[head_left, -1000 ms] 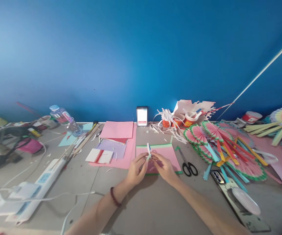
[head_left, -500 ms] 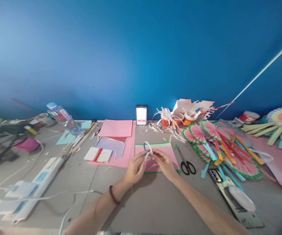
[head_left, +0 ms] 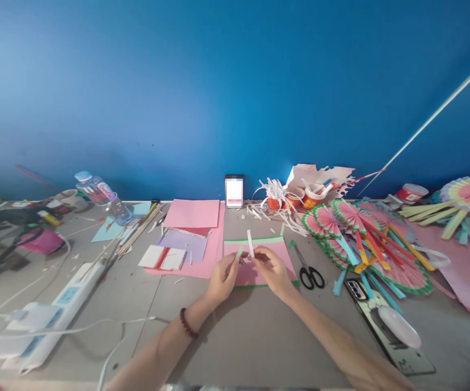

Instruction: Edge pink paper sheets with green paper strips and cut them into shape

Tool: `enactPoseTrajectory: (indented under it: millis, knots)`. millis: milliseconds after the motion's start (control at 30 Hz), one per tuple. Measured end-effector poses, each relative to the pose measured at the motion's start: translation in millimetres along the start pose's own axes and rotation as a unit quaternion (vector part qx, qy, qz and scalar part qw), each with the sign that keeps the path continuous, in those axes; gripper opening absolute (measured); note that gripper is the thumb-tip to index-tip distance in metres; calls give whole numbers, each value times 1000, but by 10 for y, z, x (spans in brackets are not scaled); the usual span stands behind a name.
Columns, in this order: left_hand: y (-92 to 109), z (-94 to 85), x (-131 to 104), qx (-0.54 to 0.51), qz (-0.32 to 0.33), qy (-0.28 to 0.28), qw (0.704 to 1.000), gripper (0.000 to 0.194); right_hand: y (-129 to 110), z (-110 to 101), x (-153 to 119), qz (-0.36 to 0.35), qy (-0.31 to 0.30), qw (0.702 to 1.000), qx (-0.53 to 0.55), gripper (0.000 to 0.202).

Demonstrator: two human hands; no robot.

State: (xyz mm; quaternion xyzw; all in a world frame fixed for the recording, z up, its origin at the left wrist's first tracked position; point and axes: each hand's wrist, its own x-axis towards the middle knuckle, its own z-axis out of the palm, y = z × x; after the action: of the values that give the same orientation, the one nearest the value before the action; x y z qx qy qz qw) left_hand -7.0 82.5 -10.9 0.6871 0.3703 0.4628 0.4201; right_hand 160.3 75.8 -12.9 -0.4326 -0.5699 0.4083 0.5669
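My left hand (head_left: pixel 221 276) is closed in a pinch on a short pale green strip (head_left: pixel 239 253). Opposite it, the fingers of my right hand (head_left: pixel 274 270) pinch a narrow white strip (head_left: pixel 250 243) that stands nearly upright. The fingertips of both hands are close together, and fingers partly hide the strips' lower ends. Under the hands lies a pink sheet of paper (head_left: pixel 255 279) with green bands along its far and near edges. Black-handled scissors (head_left: pixel 311 276) lie just right of the sheet, their blades pointing away from me.
To the right are folded pink paper fans (head_left: pixel 352 214) with coloured strips, and a phone (head_left: pixel 398 347) under a white mouse (head_left: pixel 399 326). Pink paper (head_left: pixel 192 213) and a white card (head_left: pixel 173 258) lie left. A power strip (head_left: pixel 66 304) with cables and a water bottle (head_left: pixel 90 184) are farther left.
The white strip was curled in a loop above my fingers; now it stands straight and upright in my right hand. Both hands stay over the pink sheet, and the view has shifted slightly.
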Motion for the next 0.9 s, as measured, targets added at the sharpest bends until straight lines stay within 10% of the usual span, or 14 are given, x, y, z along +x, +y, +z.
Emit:
enactPoseTrajectory:
  millis: [267, 900]
  knots:
    - [92, -18, -14, 3, 71, -2, 998, 30, -107, -27, -10, -72, -5, 990, -122, 9]
    - [58, -67, 145, -369, -188, 22, 910, 40, -102, -62, 18, -100, -39, 977, -185, 12]
